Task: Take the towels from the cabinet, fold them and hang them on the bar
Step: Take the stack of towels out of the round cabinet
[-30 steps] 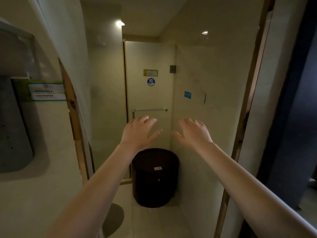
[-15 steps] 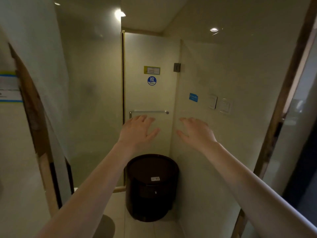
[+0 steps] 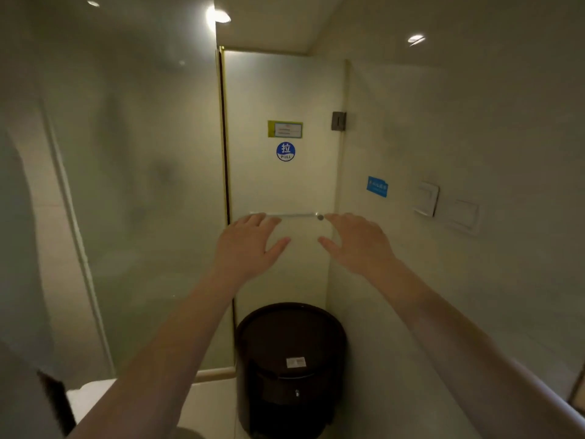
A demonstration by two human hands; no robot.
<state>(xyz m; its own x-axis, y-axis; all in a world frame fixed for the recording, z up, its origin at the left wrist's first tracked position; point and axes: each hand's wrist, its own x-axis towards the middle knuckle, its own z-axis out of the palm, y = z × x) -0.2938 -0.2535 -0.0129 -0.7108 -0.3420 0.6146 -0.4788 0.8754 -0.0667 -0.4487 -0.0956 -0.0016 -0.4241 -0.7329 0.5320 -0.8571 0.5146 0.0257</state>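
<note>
Both arms stretch out: left hand (image 3: 250, 245) and right hand (image 3: 359, 245) spread flat, gripping nothing (fingertips just below the bar (image 3: 286, 215)), above the bin (image 3: 289, 359).

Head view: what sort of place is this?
Probably a bathroom: a frosted glass door with a blue PULL sticker, a metal towel bar across it, and a dark lidded waste bin in the corner.

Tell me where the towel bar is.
Head view, centre: the bar runs across the door, below the blue PULL sticker and above the dark bin.
</note>
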